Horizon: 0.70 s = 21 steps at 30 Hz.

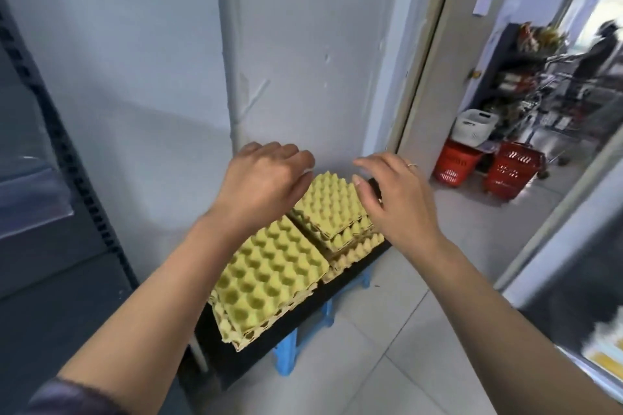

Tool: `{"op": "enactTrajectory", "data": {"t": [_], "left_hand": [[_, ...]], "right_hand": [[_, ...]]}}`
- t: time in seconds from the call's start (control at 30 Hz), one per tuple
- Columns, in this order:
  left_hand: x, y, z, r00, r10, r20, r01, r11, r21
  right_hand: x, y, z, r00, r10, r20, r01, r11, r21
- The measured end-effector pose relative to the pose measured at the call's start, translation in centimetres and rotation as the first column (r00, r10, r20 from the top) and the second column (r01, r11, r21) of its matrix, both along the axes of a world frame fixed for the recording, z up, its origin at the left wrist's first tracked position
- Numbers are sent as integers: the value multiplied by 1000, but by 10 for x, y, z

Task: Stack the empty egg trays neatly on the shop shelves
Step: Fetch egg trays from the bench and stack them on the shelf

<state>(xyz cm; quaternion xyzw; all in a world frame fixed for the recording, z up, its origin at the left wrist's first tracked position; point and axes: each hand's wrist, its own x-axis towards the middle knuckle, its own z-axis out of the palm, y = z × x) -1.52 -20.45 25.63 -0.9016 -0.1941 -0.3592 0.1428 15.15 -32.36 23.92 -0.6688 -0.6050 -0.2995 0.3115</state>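
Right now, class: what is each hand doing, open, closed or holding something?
Left hand: open, fingers loosely curled, holding nothing.
Right hand: open, fingers spread, holding nothing, near the far egg tray stack.

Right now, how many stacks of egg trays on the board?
2. The near stack sits at the black board's front end; the far stack sits behind it by the wall. The left forearm could hide more.
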Motion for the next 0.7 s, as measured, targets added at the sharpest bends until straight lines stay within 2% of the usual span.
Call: {"op": "enactTrajectory", "data": {"t": [0.2,0.37,0.47,0.57,0.7], "left_hand": [[80,60,-11,999,43,1,-43,997,-60],[100,94,-41,976,216,-30,-218,967,-131],[99,100,-60,942,336,-15,-331,915,-231],[88,102,-85,878,477,-35,-455,812,-365],[67,108,-131,740,632,-228,-634,544,-550]], "right_hand": [[84,67,-14,995,96,-11,-97,994,-57],[120,128,-36,967,251,-39,-254,961,-110],[130,157,-50,935,350,-65,-356,918,-177],[133,185,-69,893,436,-115,-451,855,-256],[128,217,-115,862,437,-257,-507,735,-450]]}}
